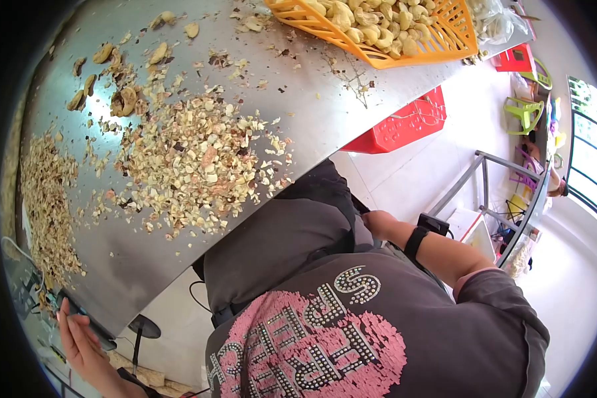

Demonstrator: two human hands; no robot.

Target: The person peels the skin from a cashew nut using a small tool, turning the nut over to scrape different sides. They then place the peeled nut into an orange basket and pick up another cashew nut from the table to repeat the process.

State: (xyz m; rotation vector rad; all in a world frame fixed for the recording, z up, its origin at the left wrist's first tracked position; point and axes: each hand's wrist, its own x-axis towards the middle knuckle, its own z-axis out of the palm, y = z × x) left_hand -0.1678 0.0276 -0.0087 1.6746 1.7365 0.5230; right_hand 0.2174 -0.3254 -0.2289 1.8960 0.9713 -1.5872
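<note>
My left hand (83,345) is at the lower left, beside the corner of the metal table (139,278). Its fingers are stretched out near a dark, flat object (89,318), and no held thing shows. My right hand (377,224) is low beside my lap, off the table; its fingers are hidden. A loose heap of pale and brown flakes (199,159) lies on the table, with a finer heap (50,205) along the far left. Several browned cashew pieces (123,101) lie above the larger heap. An orange basket (378,61) of whole cashews (378,26) stands at the top.
A red crate (404,126) is beyond the table edge. Clear plastic bags (497,23) lie by the basket. At the right are a metal frame (464,182), green chairs (524,113) and part of another person (534,151). A black round base (144,326) stands below the table.
</note>
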